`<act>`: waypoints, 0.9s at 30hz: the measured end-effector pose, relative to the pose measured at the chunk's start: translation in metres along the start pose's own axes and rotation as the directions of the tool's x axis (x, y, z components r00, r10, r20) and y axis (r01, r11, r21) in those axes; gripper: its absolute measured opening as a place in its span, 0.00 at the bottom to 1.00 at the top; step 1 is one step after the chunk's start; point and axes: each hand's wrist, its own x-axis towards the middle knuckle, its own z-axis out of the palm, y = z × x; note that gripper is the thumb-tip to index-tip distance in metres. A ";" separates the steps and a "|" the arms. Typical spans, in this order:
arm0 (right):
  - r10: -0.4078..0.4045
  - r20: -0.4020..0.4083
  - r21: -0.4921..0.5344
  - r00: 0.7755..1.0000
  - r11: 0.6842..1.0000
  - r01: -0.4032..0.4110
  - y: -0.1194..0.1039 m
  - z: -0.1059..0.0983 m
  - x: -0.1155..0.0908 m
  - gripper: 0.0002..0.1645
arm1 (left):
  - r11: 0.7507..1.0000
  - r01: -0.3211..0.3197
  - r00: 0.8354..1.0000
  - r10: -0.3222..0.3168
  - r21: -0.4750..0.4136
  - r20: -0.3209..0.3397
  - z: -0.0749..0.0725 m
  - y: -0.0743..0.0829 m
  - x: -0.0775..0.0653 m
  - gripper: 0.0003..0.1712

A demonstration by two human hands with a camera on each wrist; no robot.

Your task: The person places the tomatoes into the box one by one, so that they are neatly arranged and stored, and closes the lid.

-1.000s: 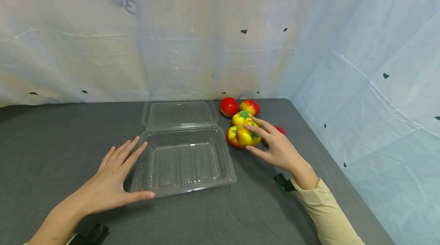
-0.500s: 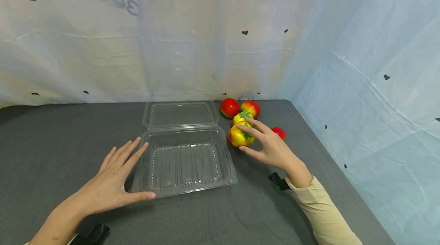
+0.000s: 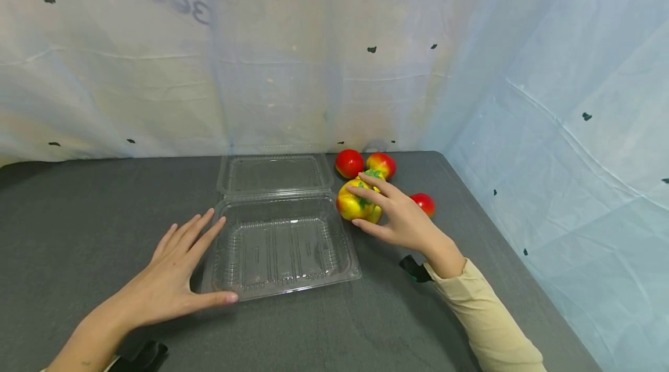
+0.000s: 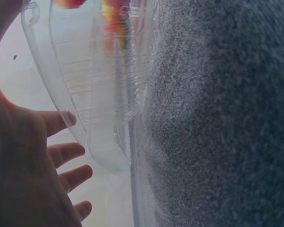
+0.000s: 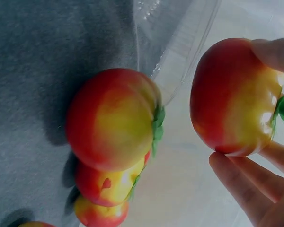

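Observation:
My right hand [image 3: 405, 222] grips a red-and-yellow tomato [image 3: 349, 203] with a green calyx, thumb on one side and fingers on the other. In the right wrist view the held tomato [image 5: 227, 101] hangs clear above a similar tomato [image 5: 111, 120] on the table. A clear plastic clamshell box [image 3: 279, 288] lies unfolded, nothing inside, just left of that hand. Spread wide, my left hand [image 3: 162, 279] lies at the box's left side, thumb at the near rim. The left wrist view shows its fingertips [image 4: 68, 118] right at the clear wall.
Behind the held tomato sit a red tomato [image 3: 348, 162] and a red-yellow one [image 3: 384, 163]. One more tomato [image 3: 424, 202] lies right of the hand. The box's flat lid [image 3: 274, 173] reaches back toward the pale sheet wall [image 3: 282, 70]. Another sheet [image 3: 585, 186] borders the right.
My right hand has carried the held tomato leftward, from above the other tomatoes toward the box's right rim. The left hand and the box have stayed in place.

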 end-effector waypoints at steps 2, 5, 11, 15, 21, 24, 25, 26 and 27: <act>-0.005 0.000 0.013 1.000 1.000 0.005 -0.001 0.000 0.003 0.35 | 1.000 0.000 1.000 0.000 0.001 -0.002 0.000 0.000 0.000 0.67; -0.017 -0.008 0.034 1.000 0.999 0.017 -0.003 0.001 0.008 0.35 | 1.000 0.001 1.000 -0.001 0.004 -0.002 0.000 0.000 0.000 0.67; -0.022 -0.012 0.046 1.000 0.999 0.023 -0.008 0.001 0.017 0.35 | 1.000 0.004 1.000 -0.004 0.012 -0.001 0.000 0.001 0.001 0.67; -0.029 -0.014 0.048 0.999 0.998 0.029 -0.009 0.001 0.022 0.35 | 1.000 0.007 1.000 -0.007 0.011 0.001 0.001 0.001 0.001 0.67; -0.042 0.005 0.058 0.999 0.997 0.042 -0.013 0.002 0.029 0.34 | 1.000 0.015 1.000 -0.015 0.003 0.014 0.000 0.002 0.003 0.67; -0.054 0.025 0.054 0.998 0.997 0.052 -0.015 0.005 0.033 0.34 | 1.000 0.019 1.000 -0.020 0.003 0.024 0.000 0.002 0.003 0.67; -0.060 0.029 0.053 0.998 0.997 0.058 -0.015 0.006 0.034 0.34 | 1.000 0.020 0.999 -0.020 0.005 0.025 0.000 0.003 0.003 0.67; -0.067 0.032 0.052 0.997 0.997 0.065 -0.016 0.006 0.035 0.34 | 1.000 0.020 0.999 -0.020 0.006 0.025 0.000 0.003 0.003 0.67; -0.077 0.035 0.049 0.996 0.996 0.075 -0.016 0.007 0.036 0.34 | 1.000 0.021 0.999 -0.021 0.007 0.026 0.000 0.003 0.004 0.67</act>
